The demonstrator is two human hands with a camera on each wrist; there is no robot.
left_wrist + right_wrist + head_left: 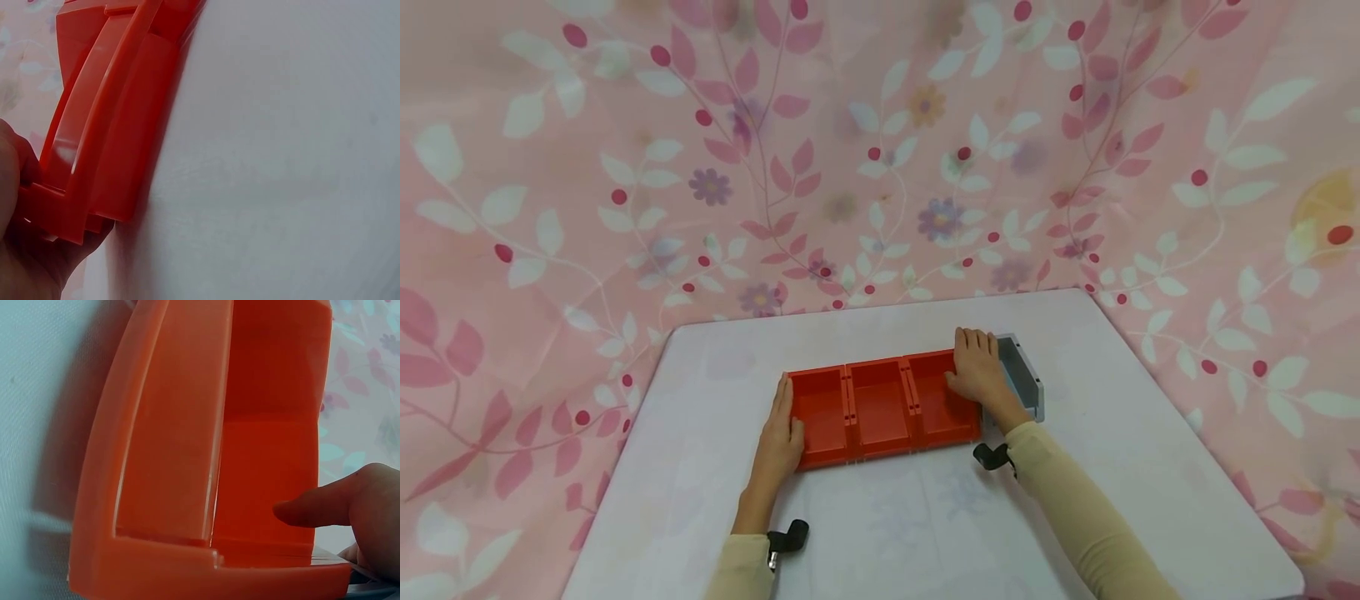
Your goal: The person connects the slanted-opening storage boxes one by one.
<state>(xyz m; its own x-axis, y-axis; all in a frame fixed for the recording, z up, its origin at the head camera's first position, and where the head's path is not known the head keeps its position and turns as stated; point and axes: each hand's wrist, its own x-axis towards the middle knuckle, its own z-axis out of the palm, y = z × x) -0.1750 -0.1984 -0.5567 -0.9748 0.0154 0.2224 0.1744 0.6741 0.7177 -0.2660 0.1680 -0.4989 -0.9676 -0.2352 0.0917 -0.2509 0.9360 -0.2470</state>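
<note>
Three red plastic bins stand side by side on the table: the left bin (818, 412), the middle bin (880, 408) and the right bin (934, 400). My left hand (778, 446) grips the outer side wall of the left bin, thumb over the rim and fingers along the outside. At the other end my right hand (981, 375) holds the right bin's side wall; its thumb (319, 509) reaches inside that bin. Close against this wall is a grey bin (1026, 379), partly hidden by the right hand. No contents show in the red bins.
The white-covered table (880, 533) carries the row near its middle. Behind and beside it hangs a pink floral cloth (865, 208). Each wrist wears a small black camera mount, one below the left hand (790, 537) and one below the right (992, 456).
</note>
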